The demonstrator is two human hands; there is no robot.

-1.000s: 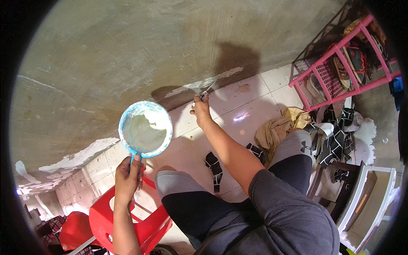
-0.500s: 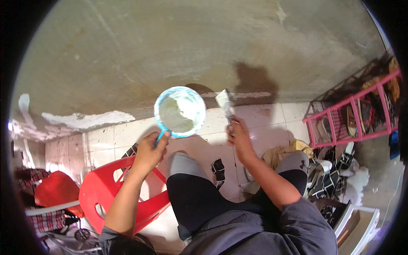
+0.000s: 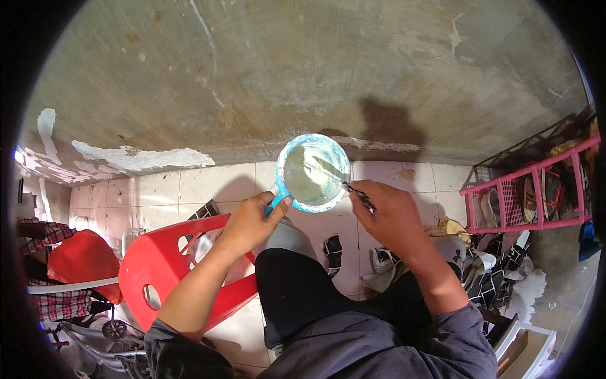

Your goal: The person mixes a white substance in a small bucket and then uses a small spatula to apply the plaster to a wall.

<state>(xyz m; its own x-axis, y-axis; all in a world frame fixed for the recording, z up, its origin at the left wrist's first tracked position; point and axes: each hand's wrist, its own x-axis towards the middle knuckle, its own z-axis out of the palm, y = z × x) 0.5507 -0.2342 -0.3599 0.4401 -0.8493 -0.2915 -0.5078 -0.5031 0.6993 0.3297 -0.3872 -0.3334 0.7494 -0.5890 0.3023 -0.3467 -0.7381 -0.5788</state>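
My left hand (image 3: 251,221) is closed round the blue handle of a round dipper (image 3: 281,167), its rim smeared with white. Inside the dipper, white paste (image 3: 314,158) clings mostly to the middle and right, and the left part of the inside looks greyish. My right hand (image 3: 392,216) grips a putty knife (image 3: 362,198) by its dark handle. The knife's blade reaches over the dipper's right rim into the paste, partly lost against the white. Both hands are in front of my knees, near the foot of the wall.
Ahead rises a grey-brown plastered wall (image 3: 271,76) with white patches low down. A red plastic stool (image 3: 164,271) lies tipped at my left, beside a red bag (image 3: 82,259). Pink racks (image 3: 536,183) with shoes stand at right. Cloths (image 3: 499,265) lie on the tiled floor (image 3: 230,183).
The putty knife has gone from upright beside the dipper to lying with its blade inside it. My right hand has turned inward, and the dipper sits further right in view.
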